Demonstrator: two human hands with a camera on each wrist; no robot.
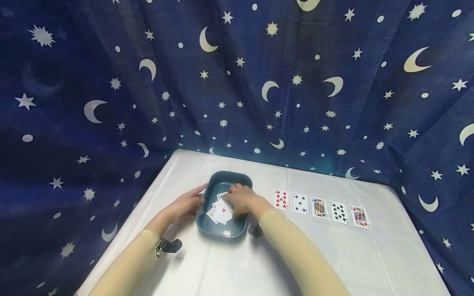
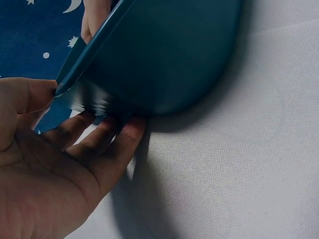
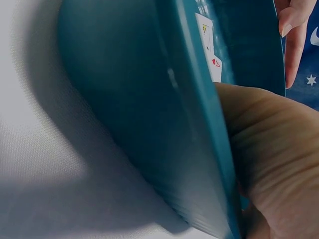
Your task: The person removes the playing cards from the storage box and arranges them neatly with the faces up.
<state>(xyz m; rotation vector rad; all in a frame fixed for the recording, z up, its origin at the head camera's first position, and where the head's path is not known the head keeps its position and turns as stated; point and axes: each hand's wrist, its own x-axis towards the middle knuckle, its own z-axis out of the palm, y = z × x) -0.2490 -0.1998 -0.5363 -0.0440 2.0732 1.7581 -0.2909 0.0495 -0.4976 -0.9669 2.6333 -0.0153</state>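
Under tray (image 2: 164, 59), left fingers (image 2: 107, 134).

A dark blue cloth (image 1: 296, 82) printed with pale moons, stars and dots hangs as a backdrop behind and to both sides of the scene, falling in soft folds. In front of it stands a table (image 1: 370, 263) covered in a white sheet with faint creases, evenly lit.
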